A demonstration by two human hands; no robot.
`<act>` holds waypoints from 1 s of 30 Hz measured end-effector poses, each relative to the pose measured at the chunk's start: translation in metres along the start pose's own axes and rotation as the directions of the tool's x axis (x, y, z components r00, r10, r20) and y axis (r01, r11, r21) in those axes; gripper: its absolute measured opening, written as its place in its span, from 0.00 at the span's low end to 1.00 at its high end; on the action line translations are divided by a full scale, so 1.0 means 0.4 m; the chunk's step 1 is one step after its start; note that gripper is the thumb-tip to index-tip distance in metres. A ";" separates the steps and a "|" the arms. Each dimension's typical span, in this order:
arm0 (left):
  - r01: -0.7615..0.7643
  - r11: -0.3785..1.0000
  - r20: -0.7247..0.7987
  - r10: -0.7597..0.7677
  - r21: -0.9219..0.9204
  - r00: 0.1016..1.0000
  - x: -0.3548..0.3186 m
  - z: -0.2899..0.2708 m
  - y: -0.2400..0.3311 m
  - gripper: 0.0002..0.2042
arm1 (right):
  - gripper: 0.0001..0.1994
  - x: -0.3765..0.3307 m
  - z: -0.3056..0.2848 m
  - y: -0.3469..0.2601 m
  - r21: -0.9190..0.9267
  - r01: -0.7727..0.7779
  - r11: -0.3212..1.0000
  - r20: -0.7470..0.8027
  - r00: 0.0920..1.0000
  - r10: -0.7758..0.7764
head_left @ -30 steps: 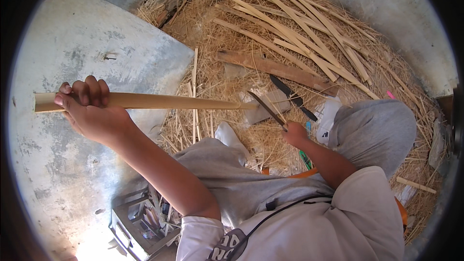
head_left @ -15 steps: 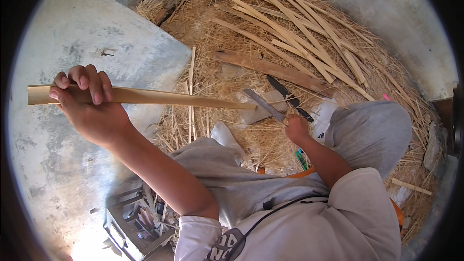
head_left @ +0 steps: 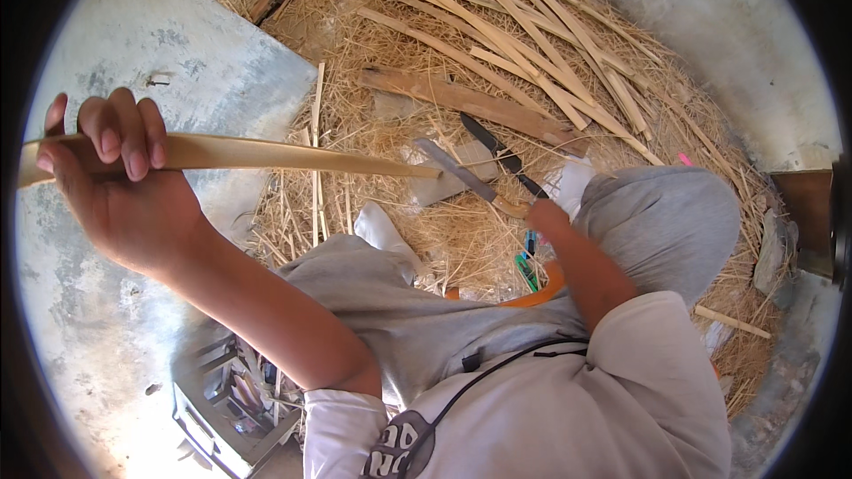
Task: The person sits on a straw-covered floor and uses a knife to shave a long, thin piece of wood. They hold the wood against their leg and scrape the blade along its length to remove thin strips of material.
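My left hand is closed around the bamboo strip near its left end, fingers curled over the top and thumb at the side, while the rest of the strip reaches rightward across me with its narrow tip over the grey slab. My right hand is wrapped around the tan handle of a knife, whose blade slants up and left just beside that tip; I cannot tell whether the steel touches the bamboo. To handle this well, I judge, my left grip should be firm enough to stop the strip rolling, with the fingers away from its edges, which could splinter. The blade deserves a steady wrist and a shallow angle, lying along the grain rather than biting across it. I would mind my white-socked foot below the strip, since a slip might travel that way. The black knife lies close beyond my blade, near the brown plank, so the right hand should swing clear of it.
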State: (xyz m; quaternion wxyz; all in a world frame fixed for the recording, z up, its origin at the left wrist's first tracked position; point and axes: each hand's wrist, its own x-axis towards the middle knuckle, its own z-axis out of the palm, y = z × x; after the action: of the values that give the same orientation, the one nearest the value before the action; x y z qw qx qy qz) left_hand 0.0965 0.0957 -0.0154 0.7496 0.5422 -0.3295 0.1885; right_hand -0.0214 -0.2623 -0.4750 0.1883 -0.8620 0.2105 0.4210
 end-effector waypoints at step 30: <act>0.526 0.847 -0.385 -0.463 0.072 0.799 -0.318 0.006 -0.528 0.18 | 0.29 -0.620 -0.694 -0.150 0.441 0.800 0.406 -0.019 0.461 -0.887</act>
State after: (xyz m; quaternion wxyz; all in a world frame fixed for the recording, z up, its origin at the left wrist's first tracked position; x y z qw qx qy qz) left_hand 0.1406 0.0309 -0.2491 0.7685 0.6304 -0.0181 0.1082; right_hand 0.0511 -0.3005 -0.1070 0.5643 -0.7397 -0.1996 0.3074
